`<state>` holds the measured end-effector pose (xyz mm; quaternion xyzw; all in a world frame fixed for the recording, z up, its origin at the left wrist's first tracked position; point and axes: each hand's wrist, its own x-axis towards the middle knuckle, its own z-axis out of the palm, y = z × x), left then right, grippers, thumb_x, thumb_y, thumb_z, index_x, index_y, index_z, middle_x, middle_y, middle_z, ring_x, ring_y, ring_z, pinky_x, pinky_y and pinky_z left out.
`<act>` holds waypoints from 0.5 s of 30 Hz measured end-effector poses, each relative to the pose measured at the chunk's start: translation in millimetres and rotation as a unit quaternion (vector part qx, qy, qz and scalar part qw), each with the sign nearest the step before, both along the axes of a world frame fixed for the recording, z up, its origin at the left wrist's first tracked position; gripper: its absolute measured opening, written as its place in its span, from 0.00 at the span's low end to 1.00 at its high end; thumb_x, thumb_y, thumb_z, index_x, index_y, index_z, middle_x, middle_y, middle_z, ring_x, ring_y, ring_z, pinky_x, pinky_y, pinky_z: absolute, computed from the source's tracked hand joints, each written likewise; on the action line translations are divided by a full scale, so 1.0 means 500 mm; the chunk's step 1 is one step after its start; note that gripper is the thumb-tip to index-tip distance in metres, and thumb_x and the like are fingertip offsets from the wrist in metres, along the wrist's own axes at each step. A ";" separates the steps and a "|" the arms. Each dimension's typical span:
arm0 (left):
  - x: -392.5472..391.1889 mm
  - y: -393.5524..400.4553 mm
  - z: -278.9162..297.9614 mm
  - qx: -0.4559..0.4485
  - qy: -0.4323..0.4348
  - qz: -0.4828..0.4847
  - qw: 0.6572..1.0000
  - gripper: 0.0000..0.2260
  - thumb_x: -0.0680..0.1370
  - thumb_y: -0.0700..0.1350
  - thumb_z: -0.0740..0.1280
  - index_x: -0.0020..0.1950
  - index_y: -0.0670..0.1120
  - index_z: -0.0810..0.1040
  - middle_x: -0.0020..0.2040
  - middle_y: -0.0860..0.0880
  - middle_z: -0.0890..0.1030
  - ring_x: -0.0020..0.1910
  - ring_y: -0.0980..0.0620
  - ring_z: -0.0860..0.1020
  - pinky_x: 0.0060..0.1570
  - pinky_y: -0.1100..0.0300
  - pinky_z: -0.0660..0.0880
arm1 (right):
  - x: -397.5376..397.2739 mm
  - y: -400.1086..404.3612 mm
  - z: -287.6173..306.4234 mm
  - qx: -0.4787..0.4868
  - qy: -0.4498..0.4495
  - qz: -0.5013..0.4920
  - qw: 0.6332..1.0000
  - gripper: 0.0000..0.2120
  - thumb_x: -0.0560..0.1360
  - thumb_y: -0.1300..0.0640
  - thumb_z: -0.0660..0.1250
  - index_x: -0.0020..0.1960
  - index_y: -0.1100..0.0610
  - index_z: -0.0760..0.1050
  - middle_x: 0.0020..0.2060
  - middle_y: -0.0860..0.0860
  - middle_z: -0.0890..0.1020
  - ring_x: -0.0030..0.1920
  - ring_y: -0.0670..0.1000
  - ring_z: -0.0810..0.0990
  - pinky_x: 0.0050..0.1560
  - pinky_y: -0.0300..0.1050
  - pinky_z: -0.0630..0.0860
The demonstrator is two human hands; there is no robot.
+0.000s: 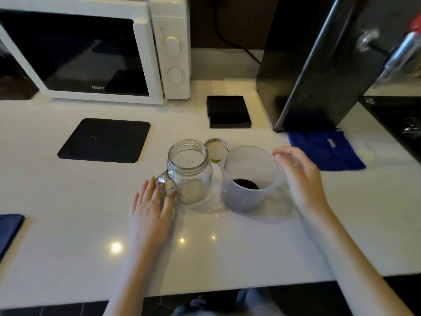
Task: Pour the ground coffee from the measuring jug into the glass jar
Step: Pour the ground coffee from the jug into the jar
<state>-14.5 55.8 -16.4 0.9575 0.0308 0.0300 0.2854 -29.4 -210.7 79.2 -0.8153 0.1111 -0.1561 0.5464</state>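
Nearest: white counter (227, 258), both forearms reaching in.

Left hand (151, 207): flat, fingers spread loosely, tips touching the handle of the glass jar (189, 172). Not gripping.

Right hand (300, 179): open and curved, fingertips at the right rim of the measuring jug (249, 179). Whether it has closed on a handle cannot be told; that side is hidden.

Progress, judged: 0 poured. Ground coffee (246, 184) lies as a dark patch in the jug's bottom; jar looks empty. Lift, tilt and pour all remain.

Orientation: jar and jug both upright on the counter, long axes vertical, mouths up, just beside each other. Jar handle points left, toward the near side.

Behind them: 1 lid (216, 148), off the jar. Farther: blue cloth (325, 149), microwave (95, 49).
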 end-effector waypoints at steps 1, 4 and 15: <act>0.000 0.002 0.000 0.006 0.000 -0.005 1.000 0.29 0.75 0.59 0.43 0.74 0.50 0.57 0.77 0.51 0.55 0.75 0.56 0.48 0.72 0.57 0.44 | -0.008 0.001 -0.011 0.028 0.007 -0.022 0.999 0.05 0.76 0.52 0.64 0.47 0.51 0.77 0.43 0.43 0.80 0.44 0.39 0.76 0.44 0.34 0.72; -0.001 0.004 0.002 0.010 -0.005 -0.014 1.000 0.29 0.75 0.59 0.43 0.74 0.50 0.58 0.77 0.51 0.56 0.75 0.55 0.49 0.73 0.56 0.45 | -0.017 0.005 -0.036 0.076 0.037 -0.065 0.994 0.10 0.74 0.51 0.63 0.36 0.54 0.72 0.34 0.46 0.76 0.38 0.46 0.74 0.42 0.42 0.69; -0.007 -0.001 0.018 -0.013 -0.006 -0.014 1.000 0.30 0.74 0.59 0.42 0.74 0.49 0.57 0.77 0.49 0.56 0.76 0.53 0.49 0.72 0.56 0.44 | -0.002 0.043 -0.061 0.306 0.058 -0.135 0.941 0.06 0.74 0.57 0.63 0.39 0.54 0.68 0.34 0.54 0.66 0.33 0.50 0.63 0.29 0.40 0.60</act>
